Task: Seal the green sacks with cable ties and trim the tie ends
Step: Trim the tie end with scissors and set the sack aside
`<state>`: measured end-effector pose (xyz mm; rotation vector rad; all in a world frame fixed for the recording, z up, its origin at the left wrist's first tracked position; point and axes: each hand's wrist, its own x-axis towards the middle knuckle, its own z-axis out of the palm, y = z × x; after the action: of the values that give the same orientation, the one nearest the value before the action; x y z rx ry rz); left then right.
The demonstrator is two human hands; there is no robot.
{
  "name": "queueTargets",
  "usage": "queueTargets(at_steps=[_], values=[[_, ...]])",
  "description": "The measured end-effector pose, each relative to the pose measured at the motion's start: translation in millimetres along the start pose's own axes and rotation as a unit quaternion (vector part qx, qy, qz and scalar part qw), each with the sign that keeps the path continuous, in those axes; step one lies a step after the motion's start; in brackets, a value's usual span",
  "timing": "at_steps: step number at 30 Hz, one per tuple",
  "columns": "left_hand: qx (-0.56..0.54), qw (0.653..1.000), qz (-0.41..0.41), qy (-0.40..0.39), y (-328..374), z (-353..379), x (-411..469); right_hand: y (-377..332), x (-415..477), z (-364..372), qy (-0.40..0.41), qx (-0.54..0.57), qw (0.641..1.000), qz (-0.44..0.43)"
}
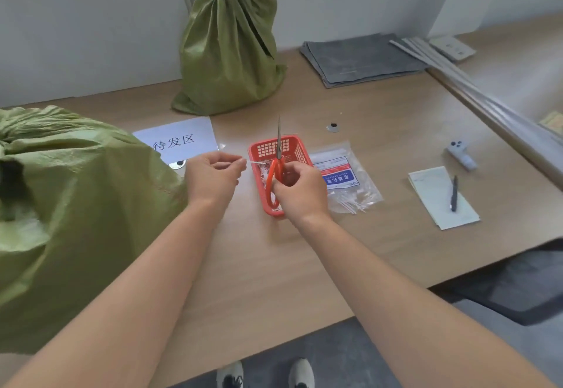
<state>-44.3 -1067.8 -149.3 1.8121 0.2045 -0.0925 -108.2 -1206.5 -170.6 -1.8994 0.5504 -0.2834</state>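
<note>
A large green sack [76, 204] lies at the left of the wooden table [304, 265], its gathered neck pointing up-left. A second green sack [228, 52] stands tied against the back wall. My left hand [213, 177] pinches a short white tie offcut [257, 162] at the rim of a red plastic basket [292, 147]. My right hand [300, 188] grips red-handled scissors [275, 171] over that basket, blades closed and pointing away from me. White tie offcuts lie inside the basket. A clear bag of white cable ties [344, 180] rests just right of it.
A white paper sign [176, 140] with printed characters lies behind my left hand. A notepad with a pen [441, 198] and a small white device [461, 153] sit at the right. Folded grey sheets [362, 58] lie at the back. The table's front edge runs near my feet.
</note>
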Motion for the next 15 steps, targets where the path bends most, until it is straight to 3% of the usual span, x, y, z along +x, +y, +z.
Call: queueTargets(at_steps=[6, 15], values=[[-0.042, 0.996, -0.078, -0.017, -29.6, 57.9, 21.9, 54.4, 15.8, -13.8, 0.018, -0.007, 0.999, 0.050], [-0.003, 0.991, -0.113, -0.066, -91.6, 107.5, 60.7, 130.3, 19.4, -0.6, 0.038, -0.025, 0.991, 0.128]])
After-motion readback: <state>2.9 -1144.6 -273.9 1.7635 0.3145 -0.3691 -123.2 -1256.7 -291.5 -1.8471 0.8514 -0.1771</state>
